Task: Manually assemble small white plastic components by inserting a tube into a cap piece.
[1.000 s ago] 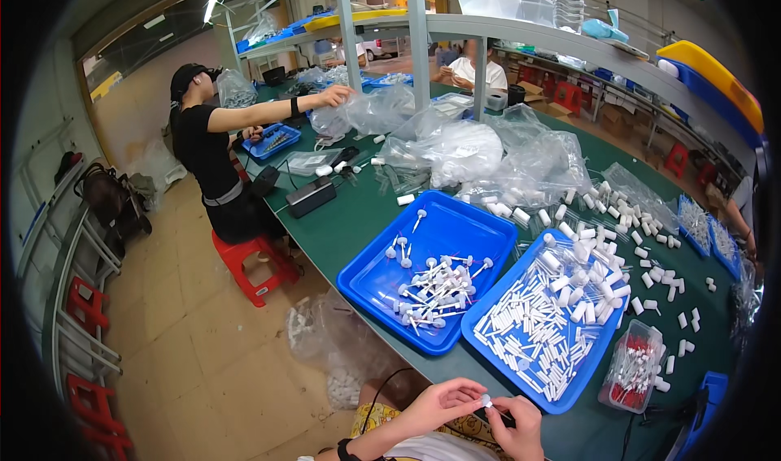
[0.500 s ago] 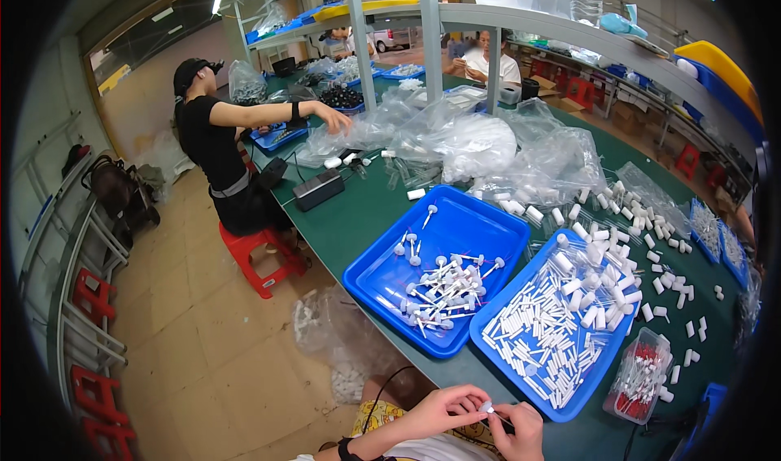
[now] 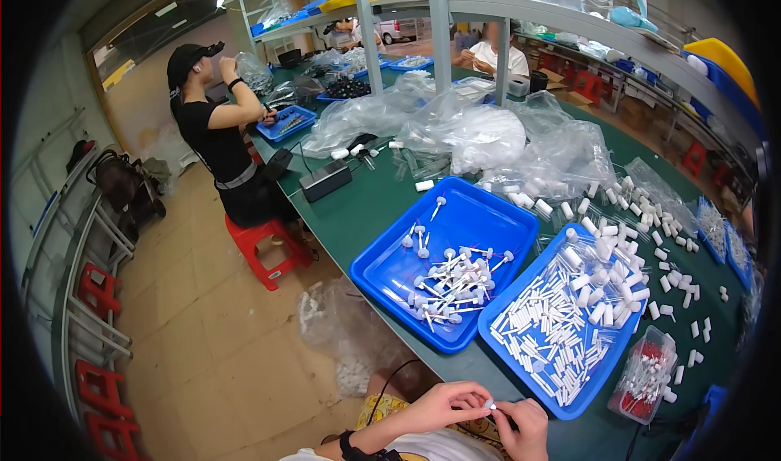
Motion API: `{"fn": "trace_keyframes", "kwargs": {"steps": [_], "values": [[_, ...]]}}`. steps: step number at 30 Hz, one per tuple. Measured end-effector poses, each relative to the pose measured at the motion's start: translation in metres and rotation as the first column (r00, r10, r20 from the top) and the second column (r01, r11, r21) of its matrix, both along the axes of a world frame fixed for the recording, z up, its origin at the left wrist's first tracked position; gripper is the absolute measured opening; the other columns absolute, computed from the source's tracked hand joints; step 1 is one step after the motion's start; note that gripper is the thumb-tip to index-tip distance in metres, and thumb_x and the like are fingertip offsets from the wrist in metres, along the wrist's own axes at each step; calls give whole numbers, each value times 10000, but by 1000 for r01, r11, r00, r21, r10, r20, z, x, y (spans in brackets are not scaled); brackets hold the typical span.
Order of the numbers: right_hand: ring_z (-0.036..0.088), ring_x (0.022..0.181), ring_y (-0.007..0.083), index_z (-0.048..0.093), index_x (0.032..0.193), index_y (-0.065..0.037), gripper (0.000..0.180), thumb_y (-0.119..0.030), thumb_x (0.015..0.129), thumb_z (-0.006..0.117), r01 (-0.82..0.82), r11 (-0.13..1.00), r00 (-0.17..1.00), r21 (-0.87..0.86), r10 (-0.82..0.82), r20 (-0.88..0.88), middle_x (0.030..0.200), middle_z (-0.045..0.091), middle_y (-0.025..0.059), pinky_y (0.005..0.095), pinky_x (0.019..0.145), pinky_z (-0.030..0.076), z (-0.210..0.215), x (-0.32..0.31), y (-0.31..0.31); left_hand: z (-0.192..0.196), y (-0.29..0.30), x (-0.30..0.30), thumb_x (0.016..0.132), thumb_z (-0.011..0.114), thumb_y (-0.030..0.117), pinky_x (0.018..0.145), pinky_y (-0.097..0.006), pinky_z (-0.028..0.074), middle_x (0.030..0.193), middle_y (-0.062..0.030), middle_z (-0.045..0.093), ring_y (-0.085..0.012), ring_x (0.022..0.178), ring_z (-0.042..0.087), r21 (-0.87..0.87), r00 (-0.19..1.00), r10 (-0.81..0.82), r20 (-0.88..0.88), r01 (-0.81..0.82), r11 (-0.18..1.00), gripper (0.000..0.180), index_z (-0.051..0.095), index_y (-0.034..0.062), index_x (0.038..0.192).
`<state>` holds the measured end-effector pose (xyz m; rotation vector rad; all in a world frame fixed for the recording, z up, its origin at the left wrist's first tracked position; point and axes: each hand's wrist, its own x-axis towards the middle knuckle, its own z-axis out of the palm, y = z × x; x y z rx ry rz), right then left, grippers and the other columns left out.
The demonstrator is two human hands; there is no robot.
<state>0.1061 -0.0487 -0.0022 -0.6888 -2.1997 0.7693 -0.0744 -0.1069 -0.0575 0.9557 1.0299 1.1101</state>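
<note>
At the front edge of the table, my left hand point(image 3: 446, 406) pinches a small white rounded part point(image 3: 489, 405) between thumb and fingers. My right hand point(image 3: 527, 428) meets it from the other side, its fingertips closed on the same part, most of which the fingers hide. Beyond my hands lies a blue tray point(image 3: 389, 270) with a heap of white-capped stems that have thin reddish wires. To its right, a second blue tray point(image 3: 521, 381) holds many short white rods and white cylinders, the nearest thing to my right hand.
A clear plastic box point(image 3: 644, 377) of red and white pieces stands at the right. White cylinders point(image 3: 674, 280) lie scattered behind it. Clear plastic bags point(image 3: 488, 140) and a black power adapter point(image 3: 325, 181) lie farther back. A co-worker point(image 3: 213, 123) sits at the left on a red stool point(image 3: 268, 252).
The co-worker's arm, stretched over the table before, is now bent with a hand raised near the head. My view has shifted slightly; my hands keep nearly the same pinch on the white part.
</note>
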Motion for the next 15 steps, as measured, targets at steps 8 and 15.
{"fn": "trace_keyframes", "kwargs": {"steps": [8, 15], "values": [[565, 664, 314, 632, 867, 15, 102, 19, 767, 656, 40, 999, 999, -26, -39, 14, 762, 608, 156, 366, 600, 440, 2, -3, -3, -2, 1, -1, 860, 654, 111, 798, -226, 492, 947, -59, 622, -102, 883, 600, -40, 1000, -21, 22, 22, 999, 246, 589, -9, 1065], [568, 656, 304, 627, 858, 19, 85, 22, 777, 653, 32, 999, 999, -4, -32, 17, 765, 612, 155, 359, 588, 439, 1, -5, -2, 0, 2, 0, 872, 645, 128, 720, -184, 471, 877, -32, 604, -57, 814, 575, -19, 998, -2, 61, 3, 1000, 205, 576, -3, 1013]]}}
